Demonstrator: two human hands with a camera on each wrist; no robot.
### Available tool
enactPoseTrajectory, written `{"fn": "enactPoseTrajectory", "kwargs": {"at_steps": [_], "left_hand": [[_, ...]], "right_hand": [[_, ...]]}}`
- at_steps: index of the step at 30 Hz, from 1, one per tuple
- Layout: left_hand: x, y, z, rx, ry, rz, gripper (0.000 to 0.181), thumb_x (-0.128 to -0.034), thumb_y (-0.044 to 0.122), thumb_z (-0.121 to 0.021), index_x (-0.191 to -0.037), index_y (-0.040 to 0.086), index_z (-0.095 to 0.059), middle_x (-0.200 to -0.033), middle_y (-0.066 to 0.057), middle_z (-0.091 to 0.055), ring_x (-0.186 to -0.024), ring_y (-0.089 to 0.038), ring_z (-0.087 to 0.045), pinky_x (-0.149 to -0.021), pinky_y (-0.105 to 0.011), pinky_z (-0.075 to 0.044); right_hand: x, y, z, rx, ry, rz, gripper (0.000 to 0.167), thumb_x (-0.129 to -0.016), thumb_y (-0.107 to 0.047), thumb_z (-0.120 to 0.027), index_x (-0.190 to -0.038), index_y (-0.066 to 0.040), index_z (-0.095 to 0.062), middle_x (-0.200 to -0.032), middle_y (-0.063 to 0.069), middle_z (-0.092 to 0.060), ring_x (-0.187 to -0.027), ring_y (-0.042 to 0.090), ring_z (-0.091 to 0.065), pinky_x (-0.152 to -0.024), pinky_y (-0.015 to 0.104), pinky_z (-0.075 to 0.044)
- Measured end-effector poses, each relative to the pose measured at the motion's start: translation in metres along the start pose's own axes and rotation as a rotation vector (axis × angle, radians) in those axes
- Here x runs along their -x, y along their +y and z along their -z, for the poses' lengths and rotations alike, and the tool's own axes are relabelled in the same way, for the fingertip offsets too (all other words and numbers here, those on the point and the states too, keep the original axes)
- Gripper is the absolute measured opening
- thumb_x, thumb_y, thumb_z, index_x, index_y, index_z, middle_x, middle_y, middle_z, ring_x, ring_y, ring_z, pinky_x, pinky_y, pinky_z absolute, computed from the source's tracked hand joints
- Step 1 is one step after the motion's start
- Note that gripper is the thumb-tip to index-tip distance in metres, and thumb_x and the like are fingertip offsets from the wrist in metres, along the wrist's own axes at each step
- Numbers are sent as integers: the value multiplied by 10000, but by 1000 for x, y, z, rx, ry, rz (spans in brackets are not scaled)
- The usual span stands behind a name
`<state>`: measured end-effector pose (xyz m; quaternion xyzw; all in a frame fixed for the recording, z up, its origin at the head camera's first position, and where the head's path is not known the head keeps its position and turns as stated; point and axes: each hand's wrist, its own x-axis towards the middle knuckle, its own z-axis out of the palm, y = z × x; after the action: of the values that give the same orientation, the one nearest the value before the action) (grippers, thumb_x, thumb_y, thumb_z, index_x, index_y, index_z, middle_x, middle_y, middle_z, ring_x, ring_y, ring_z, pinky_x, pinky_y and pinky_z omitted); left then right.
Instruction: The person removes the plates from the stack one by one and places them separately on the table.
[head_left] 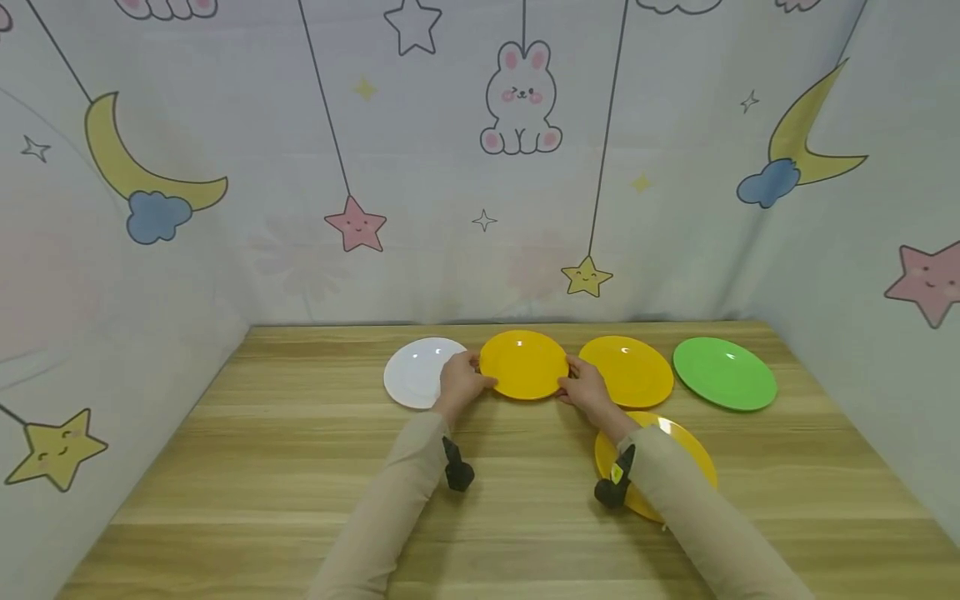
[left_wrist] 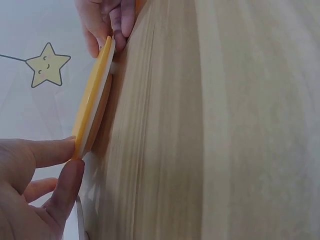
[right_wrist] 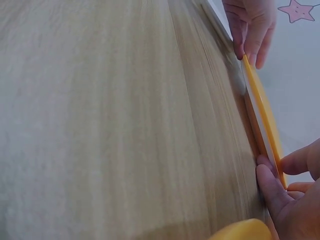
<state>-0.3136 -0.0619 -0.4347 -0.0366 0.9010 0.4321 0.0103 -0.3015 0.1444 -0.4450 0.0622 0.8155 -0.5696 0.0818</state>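
Observation:
Both hands hold one yellow plate (head_left: 524,364) at the back middle of the table, gripping it from opposite sides. My left hand (head_left: 460,385) pinches its left rim between thumb and fingers, partly in front of a white plate (head_left: 415,373). On the other rim, my right hand (head_left: 588,388) pinches the plate beside a second yellow plate (head_left: 628,371). Seen edge-on in the left wrist view, the held plate (left_wrist: 92,102) shows a pale band under its rim. The right wrist view shows thumb and fingers on the near rim of the plate (right_wrist: 265,112); whether its base touches the table I cannot tell.
A green plate (head_left: 724,373) lies at the back right. Closer in, another yellow plate (head_left: 686,437) lies partly under the right forearm. The wooden table (head_left: 300,467) ends at a patterned curtain (head_left: 420,283) behind and at both sides.

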Motion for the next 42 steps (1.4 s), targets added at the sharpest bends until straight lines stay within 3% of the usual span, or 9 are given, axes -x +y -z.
{"fn": "enactPoseTrajectory", "kwargs": {"at_steps": [7, 14, 16, 22, 42], "left_hand": [[0, -3, -1, 117, 0, -5, 474, -713, 70, -753, -1149, -17, -590, -1114, -148, -592, -1033, -256, -527, -923, -358, -441], [-1, -4, -2, 238, -41, 0, 457, -757, 12, -694, -1188, -41, -552, -1106, -177, -586, -720, -176, -601, -663, -244, -539], [-1, -5, -3, 281, -49, 14, 480, -764, 2, -685, -1216, -43, -530, -1105, -177, -591, -720, -152, -587, -640, -221, -535], [-2, -6, -4, 367, -55, 42, 538, -774, -16, -667, -1278, -33, -478, -1129, -178, -570, -789, -163, -584, -651, -220, -538], [1, -4, -8, 563, 4, 88, 551, -787, -120, -583, -1309, -8, -450, -1122, -187, -511, -716, -133, -556, -624, -219, -542]], "right_hand": [[1, 1, 0, 24, 5, 0, 561, -927, -41, -450, -1434, -16, -210, -1443, 156, -304, -878, 195, -587, -698, 235, -534], [2, 0, -1, 20, 11, 2, 560, -922, -46, -461, -1428, -9, -225, -1434, 161, -319, -892, 209, -595, -709, 245, -538], [1, 0, -1, 13, 10, -2, 563, -923, -50, -466, -1430, -15, -224, -1440, 153, -310, -899, 209, -596, -713, 247, -538], [2, 0, 0, -7, -1, 5, 570, -922, -48, -473, -1429, -7, -216, -1449, 157, -285, -897, 208, -598, -717, 255, -539], [2, 2, -1, 2, 16, 27, 577, -904, -57, -499, -1422, -17, -250, -1412, 161, -356, -775, 130, -599, -639, 212, -533]]}}
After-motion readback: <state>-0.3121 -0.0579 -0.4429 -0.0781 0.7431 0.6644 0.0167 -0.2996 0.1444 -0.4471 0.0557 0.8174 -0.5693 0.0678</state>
